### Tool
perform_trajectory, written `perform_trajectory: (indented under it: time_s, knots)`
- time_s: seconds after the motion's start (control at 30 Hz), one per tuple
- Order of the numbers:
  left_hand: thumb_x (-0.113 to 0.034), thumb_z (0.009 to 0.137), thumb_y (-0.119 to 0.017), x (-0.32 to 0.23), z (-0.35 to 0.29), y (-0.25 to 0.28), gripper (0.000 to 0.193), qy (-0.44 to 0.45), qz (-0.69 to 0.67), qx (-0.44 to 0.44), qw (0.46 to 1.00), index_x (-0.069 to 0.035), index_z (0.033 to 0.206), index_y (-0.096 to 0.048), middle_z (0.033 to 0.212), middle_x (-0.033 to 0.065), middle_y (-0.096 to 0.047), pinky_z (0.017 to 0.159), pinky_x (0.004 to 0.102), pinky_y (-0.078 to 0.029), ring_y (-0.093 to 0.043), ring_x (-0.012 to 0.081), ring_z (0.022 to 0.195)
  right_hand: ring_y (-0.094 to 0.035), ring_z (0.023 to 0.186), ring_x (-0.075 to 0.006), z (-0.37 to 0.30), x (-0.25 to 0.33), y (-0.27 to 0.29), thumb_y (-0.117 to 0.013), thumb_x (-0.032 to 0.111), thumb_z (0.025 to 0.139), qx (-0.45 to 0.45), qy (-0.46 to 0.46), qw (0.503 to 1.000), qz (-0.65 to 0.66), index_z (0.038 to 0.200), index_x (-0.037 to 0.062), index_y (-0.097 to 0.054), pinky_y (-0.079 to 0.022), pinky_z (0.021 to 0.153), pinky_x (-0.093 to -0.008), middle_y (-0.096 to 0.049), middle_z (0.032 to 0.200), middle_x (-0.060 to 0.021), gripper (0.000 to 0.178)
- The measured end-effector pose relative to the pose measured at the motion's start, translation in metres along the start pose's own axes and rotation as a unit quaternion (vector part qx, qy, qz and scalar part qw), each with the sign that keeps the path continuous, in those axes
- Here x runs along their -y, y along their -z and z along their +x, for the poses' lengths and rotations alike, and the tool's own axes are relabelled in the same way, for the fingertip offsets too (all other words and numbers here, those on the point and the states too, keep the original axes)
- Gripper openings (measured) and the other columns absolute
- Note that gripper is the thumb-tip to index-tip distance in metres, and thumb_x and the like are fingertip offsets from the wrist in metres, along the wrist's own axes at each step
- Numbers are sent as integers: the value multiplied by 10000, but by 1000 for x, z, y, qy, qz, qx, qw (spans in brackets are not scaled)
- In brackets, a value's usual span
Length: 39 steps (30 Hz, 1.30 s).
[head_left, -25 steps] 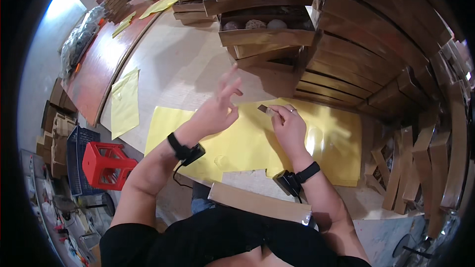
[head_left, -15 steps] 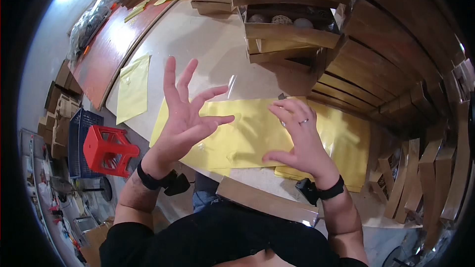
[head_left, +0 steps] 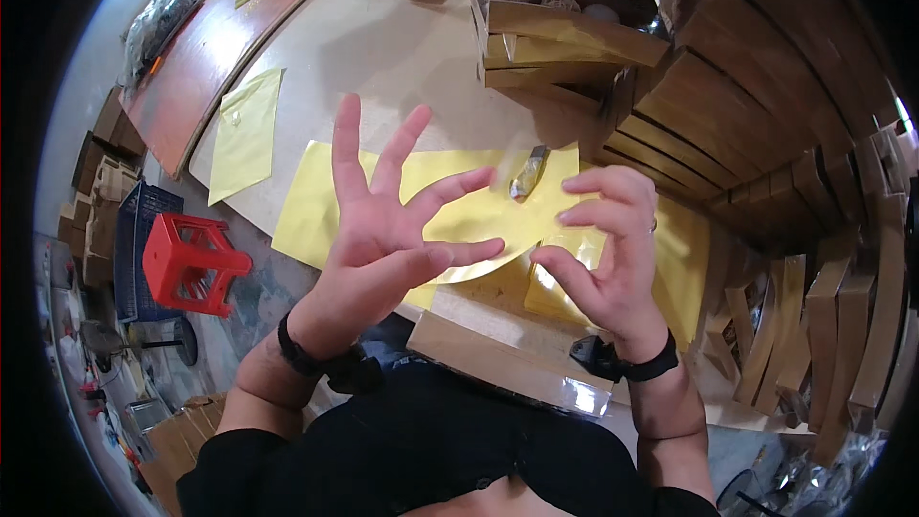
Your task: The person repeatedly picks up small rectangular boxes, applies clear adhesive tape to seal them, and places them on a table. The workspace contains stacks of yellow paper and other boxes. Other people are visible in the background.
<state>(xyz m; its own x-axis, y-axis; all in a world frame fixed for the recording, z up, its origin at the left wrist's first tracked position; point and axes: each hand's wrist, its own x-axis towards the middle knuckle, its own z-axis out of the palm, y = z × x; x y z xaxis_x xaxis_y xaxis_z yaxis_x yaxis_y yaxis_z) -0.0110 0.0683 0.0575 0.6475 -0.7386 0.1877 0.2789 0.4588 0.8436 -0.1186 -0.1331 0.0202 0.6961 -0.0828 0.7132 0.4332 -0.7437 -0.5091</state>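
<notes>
My left hand (head_left: 383, 225) is raised over a yellow paper sheet (head_left: 311, 196), palm up and fingers spread, its thumb against the index finger. A faint, blurred clear strip (head_left: 514, 155) shows by one of its fingertips; I cannot tell whether it sticks there. My right hand (head_left: 617, 244) hovers over the sheet's right end, fingers curved and thumb apart, gripping nothing visible. Between the hands lies a slim shiny object with a dark end (head_left: 528, 172), its kind unclear. The sheet's near edge curves upward. More yellow sheets (head_left: 684, 268) lie under and beyond the right hand.
A long brown cardboard box (head_left: 507, 364) lies along the near table edge. Stacked brown boxes (head_left: 689, 124) line the right, and an open box (head_left: 574, 24) holds balls. Another yellow sheet (head_left: 246, 139) lies left. A red stool (head_left: 191, 263) stands beside a blue crate (head_left: 144, 230).
Both hands have moved a little to the right. The yellow sheet's near edge now bends up and away from me. The slim shiny object, mostly hidden before, has come into view.
</notes>
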Motion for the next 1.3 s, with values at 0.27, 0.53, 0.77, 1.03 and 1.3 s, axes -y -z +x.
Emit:
perform_trajectory:
  time_s: [0.27,0.53,0.77,1.03,1.3]
  knots:
    - [186,735,-515,9,-8,5,1203,10,-43,28,999,-374,1517,208,1610,178,1,913,558,-567,-353,431,1388,-496,1181,-235,12,2,9,-861,336,699,191,-170,936,242,1228,97,-625,-372,952,-354,-589,1215,-71,626]
    - [156,755,-552,16,-9,2,1208,25,-58,30,998,-384,1511,220,1616,158,-1,936,545,-557,-356,413,1391,-561,993,-152,6,-2,8,-779,125,801,157,-250,867,402,997,95,-679,-407,875,-304,-646,996,-15,222]
    - [139,759,-571,20,-13,0,1214,39,-92,39,994,-394,1510,222,1621,150,-2,970,541,-534,-354,399,1395,-523,1041,-143,6,4,12,-772,81,798,128,-208,896,370,963,84,-672,-393,891,-302,-606,1119,-48,193]
    - [157,741,-552,26,-13,2,1215,6,-57,36,998,-372,1515,221,1618,163,0,927,524,-566,-362,392,1389,-495,1030,-126,1,-1,19,-749,61,793,51,-208,932,291,1062,83,-692,-379,845,-266,-565,1181,-43,276]
    - [159,720,-549,28,-10,4,1212,-2,-71,24,997,-356,1531,190,1619,169,-1,799,467,-623,-420,358,1336,-546,952,-128,-2,4,23,-567,13,909,141,-295,866,378,1085,21,-697,-423,838,-261,-615,1075,-53,219]
